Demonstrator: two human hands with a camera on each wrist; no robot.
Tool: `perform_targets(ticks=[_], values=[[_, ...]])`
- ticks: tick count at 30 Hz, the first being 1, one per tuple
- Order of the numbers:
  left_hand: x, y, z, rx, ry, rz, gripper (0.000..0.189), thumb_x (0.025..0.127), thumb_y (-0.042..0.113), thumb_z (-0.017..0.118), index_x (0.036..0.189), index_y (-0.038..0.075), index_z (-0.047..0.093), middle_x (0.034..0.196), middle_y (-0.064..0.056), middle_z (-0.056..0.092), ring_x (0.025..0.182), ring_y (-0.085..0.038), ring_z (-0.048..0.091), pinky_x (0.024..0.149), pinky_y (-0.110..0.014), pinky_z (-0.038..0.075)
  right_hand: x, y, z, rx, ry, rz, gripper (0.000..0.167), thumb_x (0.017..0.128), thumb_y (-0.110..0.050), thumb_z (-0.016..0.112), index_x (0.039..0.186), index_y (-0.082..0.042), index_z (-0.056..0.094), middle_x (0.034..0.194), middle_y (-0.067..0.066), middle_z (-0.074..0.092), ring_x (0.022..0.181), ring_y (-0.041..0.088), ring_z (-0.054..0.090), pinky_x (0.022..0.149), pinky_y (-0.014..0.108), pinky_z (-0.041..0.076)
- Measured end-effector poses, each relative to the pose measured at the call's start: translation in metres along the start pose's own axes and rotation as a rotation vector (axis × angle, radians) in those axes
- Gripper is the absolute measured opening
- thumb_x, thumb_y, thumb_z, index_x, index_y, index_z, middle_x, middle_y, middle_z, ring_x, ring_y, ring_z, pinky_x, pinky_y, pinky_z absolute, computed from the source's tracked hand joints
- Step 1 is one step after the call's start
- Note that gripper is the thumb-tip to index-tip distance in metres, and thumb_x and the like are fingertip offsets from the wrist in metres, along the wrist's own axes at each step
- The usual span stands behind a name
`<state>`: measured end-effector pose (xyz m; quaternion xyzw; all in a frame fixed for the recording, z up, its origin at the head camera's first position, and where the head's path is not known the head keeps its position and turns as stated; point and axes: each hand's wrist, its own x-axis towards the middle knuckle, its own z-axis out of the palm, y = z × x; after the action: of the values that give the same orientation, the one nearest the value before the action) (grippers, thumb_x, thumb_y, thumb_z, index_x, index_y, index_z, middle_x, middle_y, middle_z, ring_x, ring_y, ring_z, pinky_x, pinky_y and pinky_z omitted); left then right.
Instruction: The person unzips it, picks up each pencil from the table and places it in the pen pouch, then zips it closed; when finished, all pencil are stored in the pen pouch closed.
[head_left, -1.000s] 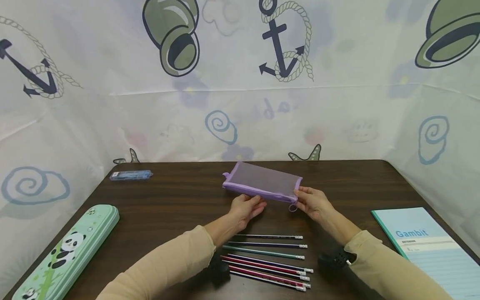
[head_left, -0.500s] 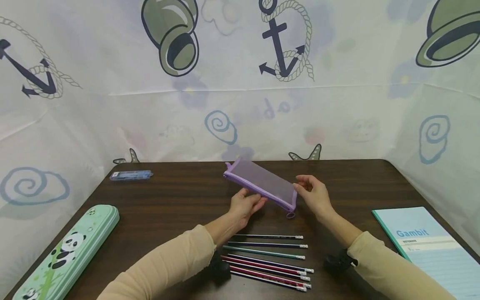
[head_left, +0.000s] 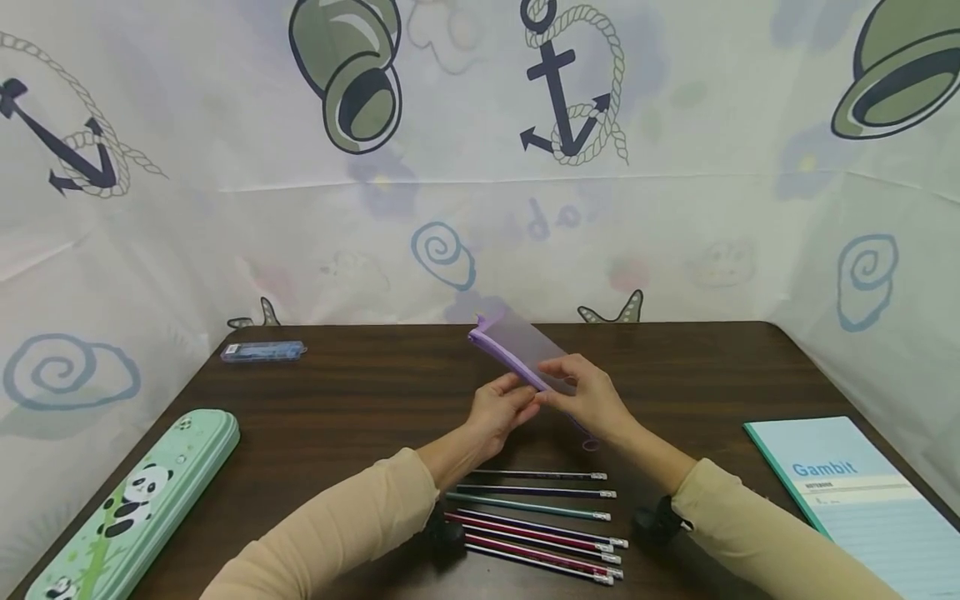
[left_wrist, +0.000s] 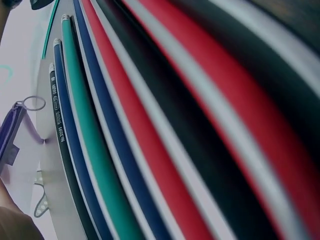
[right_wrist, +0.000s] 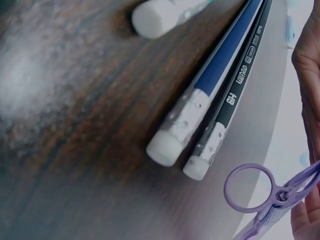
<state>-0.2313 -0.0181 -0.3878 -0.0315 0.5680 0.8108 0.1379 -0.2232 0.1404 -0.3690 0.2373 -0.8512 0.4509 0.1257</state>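
Observation:
A purple mesh zip pouch (head_left: 517,342) is held above the table, tilted with its right end low. My left hand (head_left: 495,414) grips its near, zipped edge from below. The fingers of my right hand (head_left: 596,402) pinch the same edge, close to the left fingertips, and hide part of the mesh. A purple ring (right_wrist: 248,188) hangs from the pouch's corner in the right wrist view. Below the hands lie several striped and plain pencils (head_left: 532,503) in a loose row, eraser ends to the right. In the left wrist view, their long shafts fill most of the frame.
On the left lies a mint panda pencil case (head_left: 135,508). A small blue clear packet (head_left: 262,351) sits at the back left of the dark wooden table (head_left: 360,375). A pale blue notebook (head_left: 862,492) is on the right. Patterned white cloth (head_left: 480,117) hangs behind.
The pouch has turned, its right end swinging down toward me. My right hand let go of its right end, moved left, and now pinches the zipped edge beside my left hand.

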Motion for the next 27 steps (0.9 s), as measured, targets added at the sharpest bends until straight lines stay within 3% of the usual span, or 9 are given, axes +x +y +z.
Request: perform_targets(ticks=[9,15,21,24,27], values=[[-0.001,0.000,-0.003,0.055,-0.075,-0.010,0.036,0.091,-0.004,0.054,0.127,-0.005,0.053,0.103,-0.017,0.069,0.082,-0.013,0.069,0.077,-0.021,0.055,0.002,-0.001,-0.002,-0.058,0.109,-0.006,0.020,0.082,0.002,0.068,0.102,0.004,0.068,0.094,0.015,0.066,0.085,0.029,0.064,0.074,0.038,0.056],[0.000,-0.001,-0.008,0.117,-0.090,-0.071,0.039,0.091,-0.007,0.054,0.129,-0.003,0.053,0.102,-0.020,0.068,0.080,-0.015,0.069,0.075,-0.022,0.055,0.005,0.005,-0.009,-0.126,0.161,0.065,0.017,0.084,0.001,0.066,0.100,0.001,0.070,0.091,0.014,0.070,0.078,0.025,0.065,0.066,0.030,0.055],[0.002,0.000,-0.013,0.169,-0.074,-0.126,0.035,0.090,-0.012,0.051,0.125,-0.015,0.049,0.095,-0.019,0.067,0.080,-0.019,0.068,0.080,-0.028,0.055,0.007,0.010,-0.018,-0.134,0.199,0.174,0.017,0.084,0.000,0.064,0.101,0.002,0.069,0.085,0.012,0.069,0.076,0.022,0.062,0.064,0.022,0.048],[-0.001,0.003,-0.018,0.246,-0.087,-0.161,0.035,0.091,-0.009,0.052,0.124,-0.016,0.048,0.095,-0.020,0.067,0.079,-0.019,0.068,0.079,-0.029,0.056,0.007,0.012,-0.021,-0.106,0.202,0.224,0.018,0.084,0.001,0.063,0.101,0.003,0.067,0.083,0.013,0.068,0.072,0.019,0.062,0.059,0.018,0.049],[-0.005,0.006,-0.025,0.377,-0.151,-0.176,0.031,0.091,-0.004,0.056,0.120,-0.014,0.053,0.096,-0.018,0.069,0.079,-0.018,0.068,0.078,-0.030,0.056,0.007,0.015,-0.025,-0.081,0.202,0.242,0.019,0.083,0.002,0.063,0.101,0.005,0.067,0.081,0.015,0.067,0.064,0.013,0.061,0.053,0.016,0.050]])
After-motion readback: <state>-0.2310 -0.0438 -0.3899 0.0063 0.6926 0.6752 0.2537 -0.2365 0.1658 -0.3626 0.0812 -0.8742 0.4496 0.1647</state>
